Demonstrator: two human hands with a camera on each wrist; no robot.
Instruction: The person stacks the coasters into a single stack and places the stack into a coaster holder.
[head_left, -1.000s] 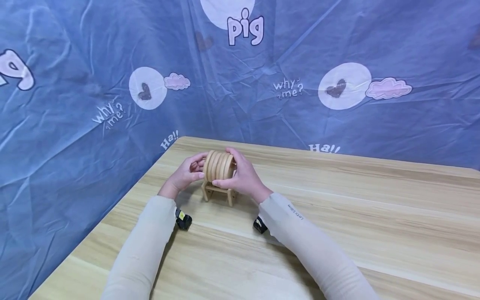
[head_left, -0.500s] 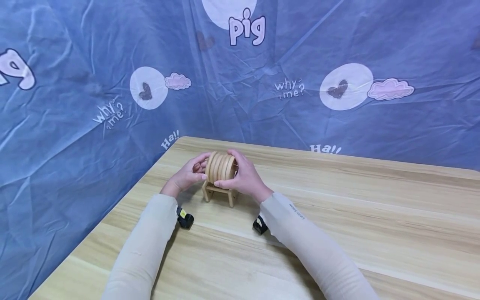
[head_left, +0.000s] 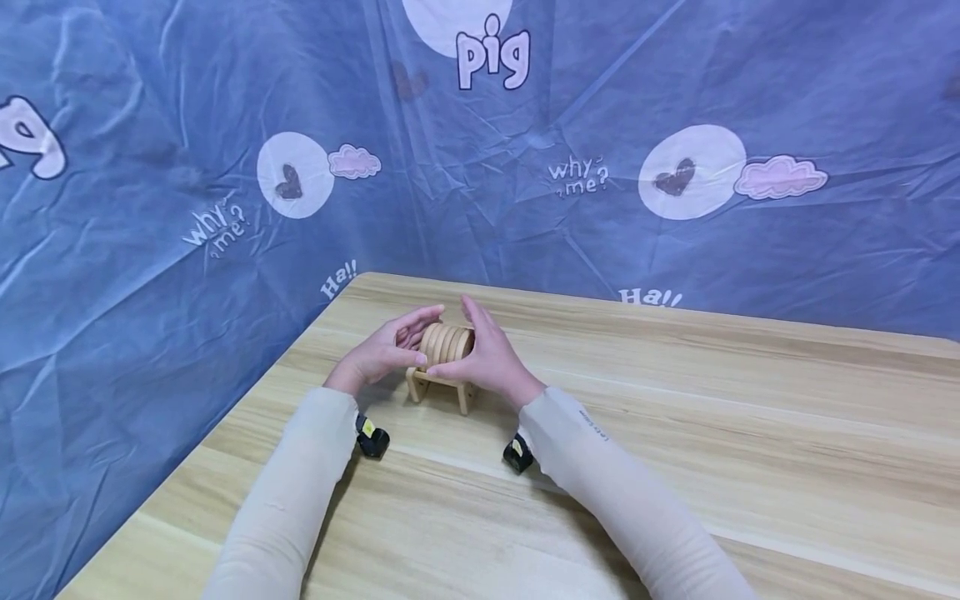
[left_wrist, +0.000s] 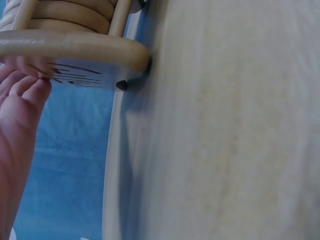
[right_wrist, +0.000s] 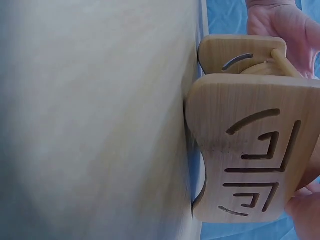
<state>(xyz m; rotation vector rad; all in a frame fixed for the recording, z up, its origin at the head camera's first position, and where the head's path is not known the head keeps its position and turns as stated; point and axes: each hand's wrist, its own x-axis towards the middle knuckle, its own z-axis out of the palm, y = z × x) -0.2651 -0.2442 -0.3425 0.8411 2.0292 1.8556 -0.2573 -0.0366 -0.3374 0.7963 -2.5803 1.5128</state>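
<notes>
Round wooden coasters [head_left: 447,343] stand on edge in a row, low in a small wooden coaster holder [head_left: 439,380]. My left hand [head_left: 381,354] lies along their left side, its fingertips above the row's top and its thumb near the front. On the opposite side is my right hand [head_left: 489,356], fingers fairly straight and thumb extended across the front. Whether either hand still touches the coasters is unclear. In the right wrist view, the holder's end panel [right_wrist: 250,150] shows cut-out line patterns. The left wrist view catches the coasters [left_wrist: 70,24] behind a side panel [left_wrist: 75,45].
The holder stands on a pale wood-grain table [head_left: 675,467], near its far left corner. A blue printed cloth [head_left: 510,217] hangs behind and to the left. Small black devices [head_left: 372,439] sit at both wrists, below the cuffs.
The coasters have sunk from above the holder down into it. Both hands came down with them, and the fingers have loosened, with fingertips now standing above the row.
</notes>
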